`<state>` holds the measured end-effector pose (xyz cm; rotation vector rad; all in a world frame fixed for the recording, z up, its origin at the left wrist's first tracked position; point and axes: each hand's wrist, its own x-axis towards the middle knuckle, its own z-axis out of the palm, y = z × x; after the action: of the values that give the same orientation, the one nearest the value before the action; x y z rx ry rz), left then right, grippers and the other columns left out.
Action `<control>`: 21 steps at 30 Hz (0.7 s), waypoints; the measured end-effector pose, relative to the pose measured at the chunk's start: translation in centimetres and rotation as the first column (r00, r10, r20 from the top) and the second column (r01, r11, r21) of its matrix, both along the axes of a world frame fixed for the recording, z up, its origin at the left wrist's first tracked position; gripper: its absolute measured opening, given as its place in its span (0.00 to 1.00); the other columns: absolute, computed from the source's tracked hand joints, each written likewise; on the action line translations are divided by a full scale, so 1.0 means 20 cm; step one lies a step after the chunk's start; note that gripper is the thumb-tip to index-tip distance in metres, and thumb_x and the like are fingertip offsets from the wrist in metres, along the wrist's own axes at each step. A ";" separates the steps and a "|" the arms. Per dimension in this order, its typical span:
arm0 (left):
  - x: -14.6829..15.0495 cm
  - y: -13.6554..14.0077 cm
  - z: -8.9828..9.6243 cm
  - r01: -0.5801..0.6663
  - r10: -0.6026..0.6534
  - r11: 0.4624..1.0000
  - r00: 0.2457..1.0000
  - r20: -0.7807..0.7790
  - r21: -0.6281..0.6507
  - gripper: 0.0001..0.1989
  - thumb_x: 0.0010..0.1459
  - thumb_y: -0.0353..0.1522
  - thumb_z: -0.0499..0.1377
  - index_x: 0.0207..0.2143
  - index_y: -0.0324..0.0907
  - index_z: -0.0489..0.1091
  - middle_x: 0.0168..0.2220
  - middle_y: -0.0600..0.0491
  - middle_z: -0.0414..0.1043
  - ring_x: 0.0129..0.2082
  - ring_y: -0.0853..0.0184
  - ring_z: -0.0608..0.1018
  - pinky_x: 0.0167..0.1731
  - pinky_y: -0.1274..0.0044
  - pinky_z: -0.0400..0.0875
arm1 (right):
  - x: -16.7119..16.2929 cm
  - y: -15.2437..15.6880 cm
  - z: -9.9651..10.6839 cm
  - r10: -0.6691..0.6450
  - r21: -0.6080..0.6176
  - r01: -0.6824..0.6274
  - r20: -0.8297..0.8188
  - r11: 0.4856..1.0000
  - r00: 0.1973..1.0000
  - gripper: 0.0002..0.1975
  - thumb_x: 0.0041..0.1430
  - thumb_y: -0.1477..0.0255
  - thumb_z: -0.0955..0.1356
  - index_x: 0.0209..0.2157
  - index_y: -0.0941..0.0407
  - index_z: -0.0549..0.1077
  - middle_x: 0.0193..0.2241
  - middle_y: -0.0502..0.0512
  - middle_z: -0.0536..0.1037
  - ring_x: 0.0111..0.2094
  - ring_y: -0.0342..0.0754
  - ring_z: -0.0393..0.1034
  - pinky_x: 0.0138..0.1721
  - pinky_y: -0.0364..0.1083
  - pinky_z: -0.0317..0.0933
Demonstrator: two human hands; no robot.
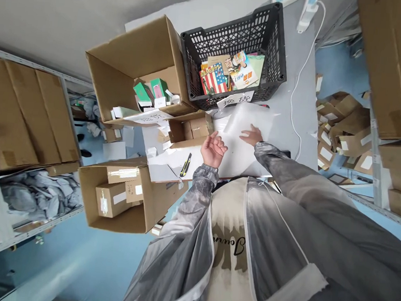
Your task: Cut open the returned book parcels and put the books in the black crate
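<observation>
A translucent plastic sheet or bag (241,121) lies on the white table in front of me, its far part raised and folded over. My right hand (253,135) rests on it with the fingers spread. My left hand (213,149) is turned palm up just left of the plastic, fingers loosely bent and nothing visible in them. Close beyond my left hand stands a small open carton (191,130) with brown cardboard inside. A yellow and black utility knife (185,165) lies on the table to the left.
A black crate (236,32) of books and a large carton (131,55) with green boxes stand at the back. Another open carton (87,197) holds parcels at left. A white cable (294,98) runs down the right side. Loaded shelves flank the table.
</observation>
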<state>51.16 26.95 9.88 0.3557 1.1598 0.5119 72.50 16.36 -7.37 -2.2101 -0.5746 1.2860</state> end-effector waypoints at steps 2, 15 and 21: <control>-0.04 -0.08 -0.04 0.016 -0.015 0.997 1.000 0.011 -0.078 0.21 0.87 0.44 0.56 0.63 0.42 0.85 0.40 0.48 0.85 0.31 0.65 0.80 0.38 0.73 0.81 | -0.10 0.00 -0.07 0.251 -0.128 -0.241 0.061 0.962 0.966 0.29 0.70 0.54 0.84 0.65 0.54 0.92 0.94 0.65 0.50 0.93 0.80 0.33 0.90 0.73 0.35; -0.28 -0.16 -0.23 0.167 -0.178 0.981 0.977 -0.114 -0.094 0.15 0.82 0.41 0.65 0.59 0.42 0.82 0.41 0.49 0.81 0.32 0.68 0.79 0.33 0.76 0.81 | -0.29 -0.03 -0.18 0.107 -0.051 -0.100 0.151 0.994 0.983 0.33 0.77 0.71 0.66 0.76 0.66 0.83 0.84 0.73 0.72 0.90 0.66 0.56 0.91 0.67 0.49; -0.41 -0.17 -0.32 0.490 -0.349 0.799 0.850 -0.395 0.348 0.28 0.76 0.53 0.72 0.69 0.49 0.84 0.71 0.38 0.78 0.61 0.50 0.84 0.46 0.68 0.88 | -0.30 -0.12 0.13 -0.273 0.287 0.356 -0.291 0.890 0.917 0.18 0.68 0.62 0.74 0.51 0.54 0.95 0.64 0.61 0.91 0.74 0.65 0.79 0.80 0.61 0.70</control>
<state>42.88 23.61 3.39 1.1036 1.2130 0.3147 66.50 14.02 -4.86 -1.7459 -0.2924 1.1639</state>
